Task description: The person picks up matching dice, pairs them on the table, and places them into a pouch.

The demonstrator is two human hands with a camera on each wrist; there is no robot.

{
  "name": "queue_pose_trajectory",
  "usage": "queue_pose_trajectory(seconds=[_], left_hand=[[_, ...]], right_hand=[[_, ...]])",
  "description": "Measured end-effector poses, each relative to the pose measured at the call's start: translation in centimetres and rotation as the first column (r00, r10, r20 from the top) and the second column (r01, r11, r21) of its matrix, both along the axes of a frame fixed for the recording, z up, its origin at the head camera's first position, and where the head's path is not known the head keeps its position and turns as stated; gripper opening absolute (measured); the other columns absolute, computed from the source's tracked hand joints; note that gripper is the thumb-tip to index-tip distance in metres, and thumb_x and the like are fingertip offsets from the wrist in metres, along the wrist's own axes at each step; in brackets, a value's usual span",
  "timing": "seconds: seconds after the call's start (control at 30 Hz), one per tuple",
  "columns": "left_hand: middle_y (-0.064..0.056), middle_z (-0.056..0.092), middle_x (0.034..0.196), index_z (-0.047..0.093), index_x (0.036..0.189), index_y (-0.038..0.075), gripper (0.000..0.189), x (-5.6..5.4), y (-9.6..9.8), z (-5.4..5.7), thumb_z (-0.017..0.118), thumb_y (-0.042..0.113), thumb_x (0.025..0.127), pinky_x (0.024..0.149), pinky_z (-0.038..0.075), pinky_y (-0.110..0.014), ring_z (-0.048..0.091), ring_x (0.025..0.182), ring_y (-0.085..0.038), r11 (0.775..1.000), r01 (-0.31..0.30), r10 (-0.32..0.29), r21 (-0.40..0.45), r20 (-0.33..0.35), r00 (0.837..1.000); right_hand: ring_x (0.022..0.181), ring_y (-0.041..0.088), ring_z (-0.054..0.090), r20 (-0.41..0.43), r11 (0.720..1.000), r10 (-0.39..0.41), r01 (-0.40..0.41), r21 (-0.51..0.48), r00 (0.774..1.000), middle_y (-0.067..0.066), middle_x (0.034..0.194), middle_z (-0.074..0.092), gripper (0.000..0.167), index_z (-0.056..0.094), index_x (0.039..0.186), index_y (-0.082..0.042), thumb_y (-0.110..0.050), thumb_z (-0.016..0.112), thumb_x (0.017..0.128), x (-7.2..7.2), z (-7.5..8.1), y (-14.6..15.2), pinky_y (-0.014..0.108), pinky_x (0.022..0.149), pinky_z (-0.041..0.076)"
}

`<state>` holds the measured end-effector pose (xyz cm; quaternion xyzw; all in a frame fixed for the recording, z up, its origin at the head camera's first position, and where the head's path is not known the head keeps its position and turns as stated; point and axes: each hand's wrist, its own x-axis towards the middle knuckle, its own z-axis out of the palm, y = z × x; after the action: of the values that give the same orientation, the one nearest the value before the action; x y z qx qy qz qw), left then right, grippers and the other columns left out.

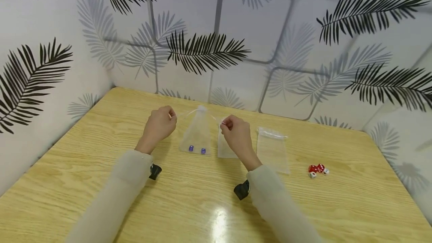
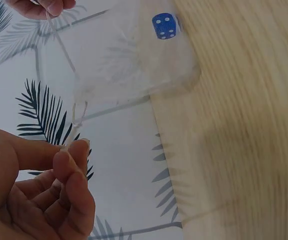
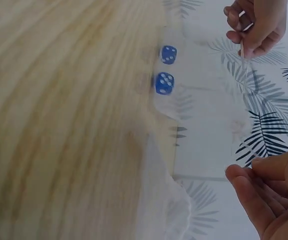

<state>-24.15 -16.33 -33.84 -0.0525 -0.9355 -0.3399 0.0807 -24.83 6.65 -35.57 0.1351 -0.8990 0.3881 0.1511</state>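
Note:
A sheer white drawstring bag [image 1: 197, 134] hangs with its mouth gathered tight at the top. Inside, at its bottom corners, lie two blue dice with white dots, a left die [image 1: 191, 148] and a right die [image 1: 203, 151]. To the left of the bag, my left hand [image 1: 161, 125] pinches one end of the white drawstring [image 2: 62, 47] between thumb and forefinger. On the other side, my right hand [image 1: 237, 133] pinches the opposite end, as the right wrist view also shows. Both string ends are stretched outward from the gathered neck.
A second sheer bag [image 1: 225, 150] lies flat, partly behind my right hand. Farther right lies a third flat bag [image 1: 272, 155]. Beyond it, red dice [image 1: 313, 168] and white dice [image 1: 312, 174] sit clustered on the wooden table [image 1: 189, 201]. A leaf-patterned wall [image 1: 243, 81] borders the table's back.

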Motion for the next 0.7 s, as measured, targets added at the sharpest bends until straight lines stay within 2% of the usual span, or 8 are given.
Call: queue_pose_trajectory(seconds=[0.1,0.3,0.4,0.5,0.57,0.7], left_hand=[[-0.004,0.048,0.055,0.059,0.092,-0.002,0.019,-0.4,0.7,-0.5,0.044,0.009,0.094,0.039,0.027,-0.021,0.032,0.04,-0.009,1.0,0.007,-0.007,-0.01,0.017,1.0],[-0.005,0.046,0.061,0.055,0.081,0.001,0.016,-1.2,2.0,-1.5,0.044,0.006,0.092,0.044,0.03,-0.023,0.036,0.049,-0.012,0.998,0.03,-0.025,-0.061,0.072,0.997],[-0.005,0.046,0.064,0.052,0.078,0.003,0.015,-1.3,2.3,-2.1,0.044,0.005,0.091,0.046,0.031,-0.023,0.038,0.051,-0.013,0.996,0.038,-0.028,-0.08,0.12,0.992],[-0.002,0.043,0.061,0.049,0.074,0.006,0.016,-1.2,2.4,-2.5,0.046,0.005,0.09,0.046,0.031,-0.023,0.037,0.051,-0.012,0.995,0.046,-0.029,-0.093,0.175,0.984],[0.0,0.037,0.055,0.045,0.066,0.009,0.024,-1.1,2.4,-2.5,0.047,0.007,0.09,0.044,0.027,-0.022,0.031,0.047,-0.01,0.994,0.049,-0.026,-0.097,0.221,0.975],[0.004,0.025,0.049,0.035,0.057,0.014,0.035,-0.6,2.5,-2.1,0.044,0.007,0.09,0.041,0.02,-0.021,0.018,0.044,-0.008,0.989,0.071,-0.033,-0.128,0.271,0.962]], right_hand=[[0.063,0.02,0.068,0.018,0.999,0.021,-0.022,0.029,1.0,0.013,0.076,0.071,0.009,0.068,0.088,0.002,-0.005,0.064,0.089,0.1,-0.6,-0.6,0.025,0.054,0.054],[0.068,0.02,0.066,0.107,0.989,0.049,-0.064,0.136,0.993,0.012,0.083,0.071,0.011,0.071,0.093,0.001,-0.006,0.064,0.089,0.1,-1.5,-1.5,0.027,0.06,0.054],[0.081,0.023,0.068,0.188,0.979,0.078,-0.111,0.172,0.979,0.013,0.093,0.071,0.015,0.069,0.1,0.003,-0.006,0.063,0.089,0.2,-1.8,-1.8,0.03,0.07,0.056],[0.094,0.026,0.067,0.27,0.969,0.121,-0.172,0.176,0.955,0.015,0.106,0.069,0.022,0.066,0.11,0.004,-0.005,0.061,0.09,0.4,-1.9,-2.1,0.033,0.08,0.056],[0.099,0.028,0.067,0.306,0.963,0.143,-0.203,0.174,0.941,0.016,0.113,0.067,0.027,0.064,0.116,0.003,-0.005,0.06,0.09,0.6,-2.0,-2.1,0.035,0.082,0.056],[0.098,0.03,0.068,0.295,0.952,0.175,-0.238,0.195,0.94,0.019,0.118,0.065,0.034,0.06,0.122,0.004,-0.002,0.06,0.088,1.3,-1.5,-1.6,0.035,0.08,0.057]])
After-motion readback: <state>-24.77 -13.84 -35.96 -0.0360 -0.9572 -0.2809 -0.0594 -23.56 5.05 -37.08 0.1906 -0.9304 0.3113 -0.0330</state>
